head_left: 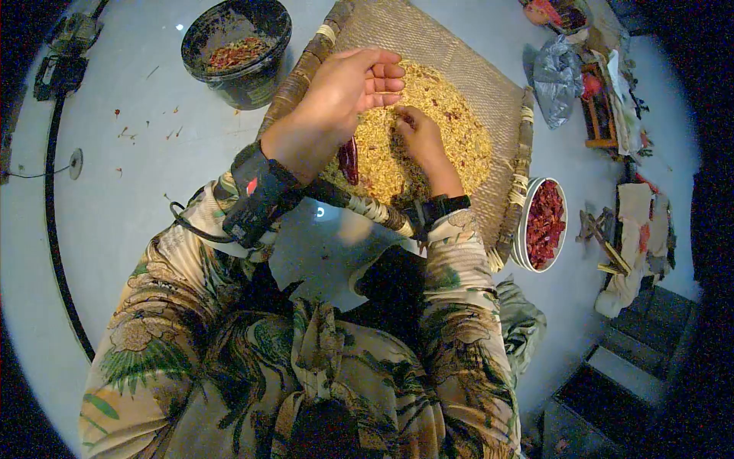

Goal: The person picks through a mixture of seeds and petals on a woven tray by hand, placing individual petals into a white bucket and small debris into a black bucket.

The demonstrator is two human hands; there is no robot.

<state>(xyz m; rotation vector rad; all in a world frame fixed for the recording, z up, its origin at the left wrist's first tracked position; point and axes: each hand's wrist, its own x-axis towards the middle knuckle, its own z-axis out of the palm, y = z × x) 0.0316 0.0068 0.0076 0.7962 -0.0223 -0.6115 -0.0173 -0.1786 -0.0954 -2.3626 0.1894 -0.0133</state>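
A woven winnowing tray (451, 38) with a thick bound rim lies in front of me, spread with yellow seeds (466, 145) and a few red flecks. Above its left part is my left hand (359, 80), loosely cupped, fingers a little apart, with nothing visible in it. My right hand (422, 141) reaches down to the seeds with its fingers curled together; whatever they pinch is hidden. Beside it runs a strip of dark brownish bits (409, 180). One long dark red dried chili (349, 161) rests near the tray's left edge, close under my left forearm.
A black bucket (256, 88) with dried chili pieces stands at the upper left. Right of the tray is a white bowl (564, 237) of red chili pieces. Farther right are a grey plastic bag (556, 84) and a wooden frame (600, 115). Small scraps litter the floor.
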